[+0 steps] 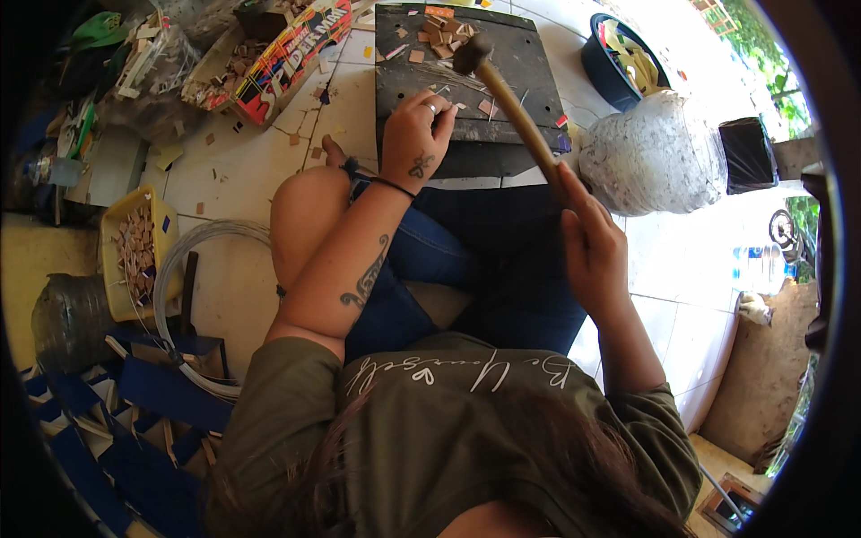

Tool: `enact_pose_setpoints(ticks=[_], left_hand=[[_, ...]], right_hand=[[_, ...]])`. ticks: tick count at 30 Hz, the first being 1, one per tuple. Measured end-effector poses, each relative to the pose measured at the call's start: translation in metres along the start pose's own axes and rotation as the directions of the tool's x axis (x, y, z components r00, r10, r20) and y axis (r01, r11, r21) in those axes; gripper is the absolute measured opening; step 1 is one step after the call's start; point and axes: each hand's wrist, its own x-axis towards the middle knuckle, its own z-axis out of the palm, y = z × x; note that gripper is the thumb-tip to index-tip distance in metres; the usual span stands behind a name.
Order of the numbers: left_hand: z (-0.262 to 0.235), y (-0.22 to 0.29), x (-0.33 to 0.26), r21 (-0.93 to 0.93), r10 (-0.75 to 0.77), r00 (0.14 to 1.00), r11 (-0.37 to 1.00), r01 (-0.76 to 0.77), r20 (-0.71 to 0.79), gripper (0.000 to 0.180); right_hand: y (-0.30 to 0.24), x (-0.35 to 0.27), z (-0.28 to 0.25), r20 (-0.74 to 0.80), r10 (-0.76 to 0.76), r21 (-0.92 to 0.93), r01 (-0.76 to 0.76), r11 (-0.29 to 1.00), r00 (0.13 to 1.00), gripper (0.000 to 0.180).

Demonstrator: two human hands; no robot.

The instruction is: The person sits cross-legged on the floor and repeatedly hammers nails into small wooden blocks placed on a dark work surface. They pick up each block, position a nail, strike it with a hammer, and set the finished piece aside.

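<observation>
- Wooden-handled hammer (502,90) is gripped by the right hand (592,251) low on the handle, its head raised just over the far part of the dark work board (529,67).
- Left hand (417,125) rests on the board's near middle, fingertips pinched on something too small to tell.
- Small brown pieces (439,31) lie scattered at the board's far edge, seemingly still unworked.
- Left of the board, a yellow tray (112,238) holds many similar pieces; how many are finished cannot be told.

A single head-worn fisheye camera is looking steeply down from above the seated person's hair and shoulders, facing forward over the knees toward the dark work board (457,81), which is sitting near the upper edge. Straight floor tiles are bending toward the rim.
</observation>
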Motion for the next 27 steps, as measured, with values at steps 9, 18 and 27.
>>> enact_pose_setpoints(ticks=[9, 18, 27], left_hand=[[0.0, 0.0, -0.001, -0.015, -0.007, 1.0, 1.0, 0.007, 0.0, 0.011], [0.001, 0.0, -0.002, -0.004, -0.015, 1.0, 1.0, 0.015, -0.009, 0.01], [-0.001, -0.001, -0.003, 0.021, 0.034, 0.999, 0.999, -0.034, -0.016, 0.004]], right_hand=[[0.003, 0.002, 0.004, -0.016, -0.035, 0.021, 0.036, 0.999, 0.999, 0.05], [0.007, 0.002, 0.004, -0.058, -0.044, 0.002, 0.044, 0.999, 0.997, 0.048], [0.045, 0.019, 0.01, -0.095, 0.134, 0.108, -0.124, 0.986, 0.986, 0.042]])
